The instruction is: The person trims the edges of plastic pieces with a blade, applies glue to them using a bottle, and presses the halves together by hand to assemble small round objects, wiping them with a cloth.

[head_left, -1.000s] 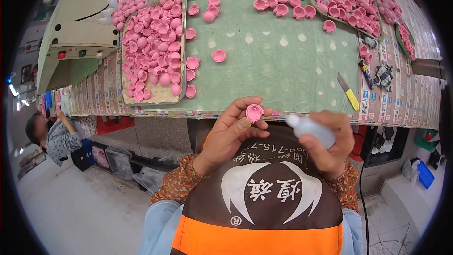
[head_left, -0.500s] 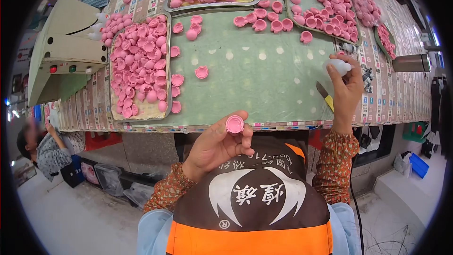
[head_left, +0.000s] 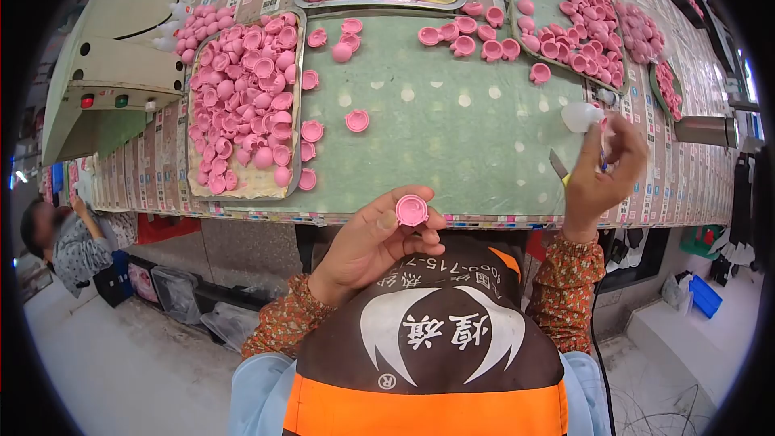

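Observation:
My left hand (head_left: 375, 242) is closed around the edge of a small pink cup-shaped plastic piece (head_left: 412, 210), its hollow side facing up. Over the table's right side, my right hand (head_left: 605, 173) is slightly blurred, its fingers pinched on a thin stick with a blue end (head_left: 604, 163); its exact kind is unclear. A white squeeze bottle (head_left: 580, 117) lies on its side just beyond those fingers. Partly hidden by the right hand is a yellow utility knife (head_left: 559, 167). One loose pink piece (head_left: 357, 120) sits on the green mat (head_left: 436, 161).
A tray (head_left: 300, 48) heaped with pink pieces stands at left, beside a beige machine (head_left: 113, 56) with buttons. Another metal tray (head_left: 379, 6) of pink balls is at the back. More pieces fill a tray (head_left: 622, 85) at right. Another person (head_left: 77, 234) sits at far left.
My right hand has let go of the white bottle, which now lies on the table, and has moved slightly right, pinching a thin stick. My left hand still holds the pink piece.

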`<state>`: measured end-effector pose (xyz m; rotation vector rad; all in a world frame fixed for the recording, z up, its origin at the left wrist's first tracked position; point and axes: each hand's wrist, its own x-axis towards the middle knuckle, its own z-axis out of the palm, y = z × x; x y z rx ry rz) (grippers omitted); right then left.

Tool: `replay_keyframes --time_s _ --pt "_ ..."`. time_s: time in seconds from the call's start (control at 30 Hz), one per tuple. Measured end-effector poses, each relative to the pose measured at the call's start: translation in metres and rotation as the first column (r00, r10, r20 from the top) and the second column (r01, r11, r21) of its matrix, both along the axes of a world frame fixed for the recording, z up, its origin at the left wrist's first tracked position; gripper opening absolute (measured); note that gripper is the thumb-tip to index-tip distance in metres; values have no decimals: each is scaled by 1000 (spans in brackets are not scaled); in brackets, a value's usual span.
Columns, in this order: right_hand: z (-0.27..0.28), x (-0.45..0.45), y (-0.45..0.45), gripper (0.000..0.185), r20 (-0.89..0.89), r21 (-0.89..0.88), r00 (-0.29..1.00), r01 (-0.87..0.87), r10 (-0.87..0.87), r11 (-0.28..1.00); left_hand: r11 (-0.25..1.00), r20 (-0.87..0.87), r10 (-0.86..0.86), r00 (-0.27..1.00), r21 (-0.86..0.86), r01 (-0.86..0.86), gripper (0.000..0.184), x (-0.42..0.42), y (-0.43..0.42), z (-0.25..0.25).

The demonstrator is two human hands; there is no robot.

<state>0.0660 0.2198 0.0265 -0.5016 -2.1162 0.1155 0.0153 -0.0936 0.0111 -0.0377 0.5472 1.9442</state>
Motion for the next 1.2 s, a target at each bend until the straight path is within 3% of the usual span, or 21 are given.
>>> replay_keyframes --time_s 0.07,0.1,0.2,0.23,0.3,0.8,0.9,1.03,1.1,1.2 --pt "-3 -18 -14 32 16 -275 957 -275 291 921 1000 -29 10 1000 28 -9 56 -2 2 -2" --pt "-6 -26 -17 32 20 -274 959 -268 284 924 1000 -25 3 1000 31 -3 56 -2 3 -3" --pt "-20 -56 -22 26 335 -75 940 -43 65 996 1000 -50 22 998 21 -21 55 -4 4 -4" --pt "-23 -63 -21 26 338 -83 938 -50 75 995 999 -24 26 999 36 -26 53 -3 3 -5" --pt "-29 -73 -18 19 491 -149 871 101 -15 984 998 3 47 999 42 -47 51 -3 1 -6" --pt "-38 -84 -15 14 418 -110 906 -17 61 994 997 -15 72 997 -8 -72 53 1 -2 -12" --pt "-48 -86 -6 15 402 -38 913 -66 76 997 997 17 74 997 -3 -74 52 2 -1 -11" --pt "-38 -81 -12 15 397 -80 913 -71 97 994 996 126 59 990 56 -66 55 3 -3 -17" --pt "-25 -71 -17 16 410 -227 865 -211 290 951 996 143 56 988 54 -64 56 3 -3 -17" --pt "-3 -53 -37 22 455 -368 770 -295 447 882 997 123 57 991 46 -63 56 3 -1 -17"
